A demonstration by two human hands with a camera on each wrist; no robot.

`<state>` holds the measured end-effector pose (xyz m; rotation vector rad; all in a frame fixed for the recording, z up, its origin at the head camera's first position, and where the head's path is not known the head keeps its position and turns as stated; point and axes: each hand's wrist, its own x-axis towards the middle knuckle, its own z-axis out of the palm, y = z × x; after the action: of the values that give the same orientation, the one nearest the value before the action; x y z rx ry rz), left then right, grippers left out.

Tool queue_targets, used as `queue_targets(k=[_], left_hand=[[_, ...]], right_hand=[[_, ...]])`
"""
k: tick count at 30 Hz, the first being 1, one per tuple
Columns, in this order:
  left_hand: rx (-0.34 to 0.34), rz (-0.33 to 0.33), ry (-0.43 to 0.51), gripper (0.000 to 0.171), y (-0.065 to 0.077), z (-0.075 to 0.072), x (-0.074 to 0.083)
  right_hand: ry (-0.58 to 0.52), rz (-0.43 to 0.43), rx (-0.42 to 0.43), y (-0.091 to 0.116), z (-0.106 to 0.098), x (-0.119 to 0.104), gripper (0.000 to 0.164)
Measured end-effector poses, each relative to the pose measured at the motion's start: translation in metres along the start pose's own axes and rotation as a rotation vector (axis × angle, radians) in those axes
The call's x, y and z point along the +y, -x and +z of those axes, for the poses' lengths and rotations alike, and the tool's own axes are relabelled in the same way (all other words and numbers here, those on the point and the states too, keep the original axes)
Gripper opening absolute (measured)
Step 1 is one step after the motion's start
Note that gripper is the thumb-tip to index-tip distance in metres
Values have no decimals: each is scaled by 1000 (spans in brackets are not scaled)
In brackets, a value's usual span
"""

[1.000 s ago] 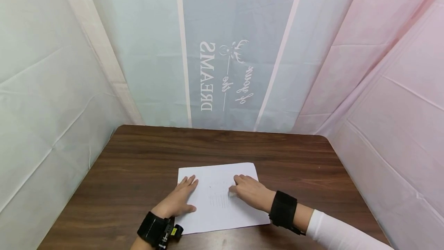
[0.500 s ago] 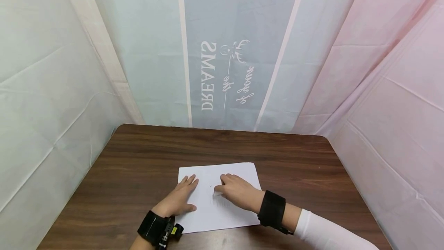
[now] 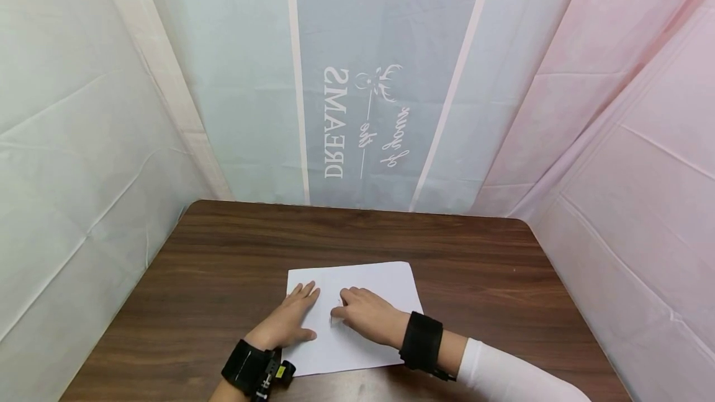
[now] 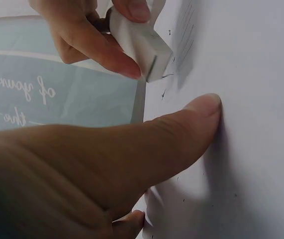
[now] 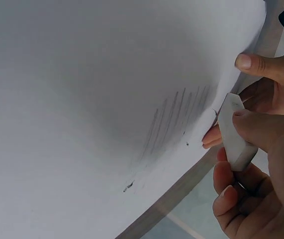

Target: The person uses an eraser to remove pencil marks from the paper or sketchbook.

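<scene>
A white sheet of paper [image 3: 368, 346] lies on the table, with a row of thin pencil lines [image 5: 174, 117] and dark eraser crumbs [image 5: 128, 186] on it. My right hand [image 3: 368, 315] pinches a white block eraser [image 5: 234, 132] between thumb and fingers, low over the sheet's middle. One corner of the eraser looks smudged grey in the left wrist view, right beside a few crumbs. With fingers spread, my left hand [image 3: 287, 321] rests on the sheet's left side, its thumb [image 4: 181, 134] pointing toward the marks.
Dark wooden table [image 3: 234, 265] surrounds the paper on all sides. A printed cloth [image 3: 385, 30] hangs behind the table's far edge, and pale cloth walls [image 3: 67, 172] stand to the left and right. Black straps [image 3: 421, 340] circle both wrists.
My right hand has moved left across the sheet with the eraser, and slightly nearer in the last half second. The left hand and the paper stay in place.
</scene>
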<state>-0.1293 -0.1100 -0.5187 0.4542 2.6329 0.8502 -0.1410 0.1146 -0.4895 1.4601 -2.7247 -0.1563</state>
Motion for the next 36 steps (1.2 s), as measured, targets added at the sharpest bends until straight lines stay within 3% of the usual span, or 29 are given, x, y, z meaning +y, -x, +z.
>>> queue_targets(k=[12, 36], left_hand=[[1, -8, 11, 84, 0, 1, 0], [-8, -11, -6, 85, -1, 2, 0]], right_hand=[[44, 0, -5, -3, 11, -2, 30], [74, -10, -37, -4, 8, -1, 20]])
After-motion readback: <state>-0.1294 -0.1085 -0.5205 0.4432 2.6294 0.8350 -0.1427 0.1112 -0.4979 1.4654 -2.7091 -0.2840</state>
